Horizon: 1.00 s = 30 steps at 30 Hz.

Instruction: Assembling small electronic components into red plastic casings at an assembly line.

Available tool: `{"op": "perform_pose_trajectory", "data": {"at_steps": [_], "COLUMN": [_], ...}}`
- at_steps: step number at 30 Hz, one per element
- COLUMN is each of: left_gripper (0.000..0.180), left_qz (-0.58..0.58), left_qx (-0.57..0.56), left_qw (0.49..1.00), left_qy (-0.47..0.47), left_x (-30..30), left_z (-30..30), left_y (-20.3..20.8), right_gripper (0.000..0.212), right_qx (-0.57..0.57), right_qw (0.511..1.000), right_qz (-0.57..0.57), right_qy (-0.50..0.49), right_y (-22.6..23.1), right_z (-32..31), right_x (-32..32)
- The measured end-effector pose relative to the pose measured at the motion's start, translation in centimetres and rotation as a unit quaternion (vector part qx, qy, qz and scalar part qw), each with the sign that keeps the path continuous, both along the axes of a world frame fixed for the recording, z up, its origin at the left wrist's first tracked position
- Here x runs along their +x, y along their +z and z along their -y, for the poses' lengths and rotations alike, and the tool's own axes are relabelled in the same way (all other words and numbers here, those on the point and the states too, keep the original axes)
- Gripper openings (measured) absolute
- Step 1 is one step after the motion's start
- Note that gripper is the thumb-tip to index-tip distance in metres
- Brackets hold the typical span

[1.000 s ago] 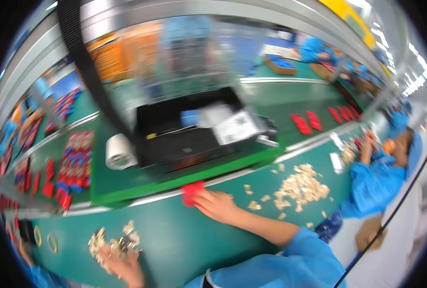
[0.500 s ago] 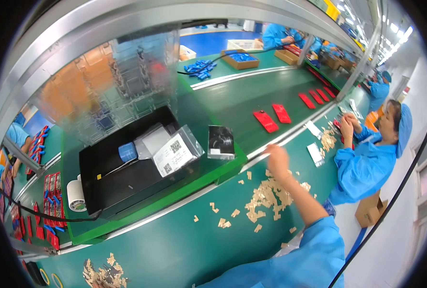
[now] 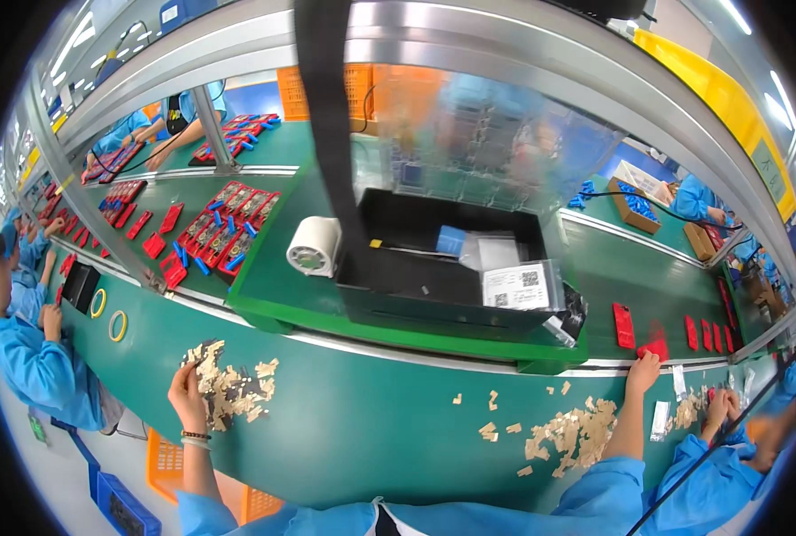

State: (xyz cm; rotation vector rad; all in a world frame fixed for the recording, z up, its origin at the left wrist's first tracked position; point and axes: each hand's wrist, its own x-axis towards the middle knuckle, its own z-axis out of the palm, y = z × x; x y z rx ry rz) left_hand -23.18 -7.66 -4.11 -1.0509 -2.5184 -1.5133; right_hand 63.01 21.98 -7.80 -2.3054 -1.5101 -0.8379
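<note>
Dark strap before black box, white cylinder

Brightly lit from long white ceiling tubes at far left and far right. Glinting along the curved silver metal beam. Strongly bowed and blackened toward the edges. Blurred at the flat red plastic piece on the right; otherwise mostly sharp.

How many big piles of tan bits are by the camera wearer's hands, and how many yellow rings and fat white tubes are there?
Big tan piles: 2 (left pile by the left hand, right pile by the right hand)
Yellow rings: 2 (upper ring, lower ring)
Fat white tube: 1
Total: 5
</note>
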Motion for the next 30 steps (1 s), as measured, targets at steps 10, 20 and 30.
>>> {"op": "perform_pose_trajectory", "data": {"at_steps": [10,20,30], "left_gripper": [0.025,0.007,0.011], "left_qz": [0.322,0.477,0.464], "left_qx": [0.154,0.102,0.009], "left_qw": [0.909,0.767,0.721], "left_qy": [-0.215,-0.418,-0.514], "left_x": [11.7,19.2,22.5], "left_z": [-6.7,-10.3,-8.0], "left_y": [3.2,3.5,3.2], "right_gripper": [0.019,0.03,0.018], "right_qx": [0.139,-0.173,-0.044], "right_qw": [0.896,0.672,0.623], "right_qz": [-0.118,-0.144,-0.509], "right_qy": [0.405,0.706,0.592], "right_y": [6.5,4.9,9.1], "right_z": [15.8,21.2,17.9], "right_x": [-23.3,-42.3,-47.2]}}
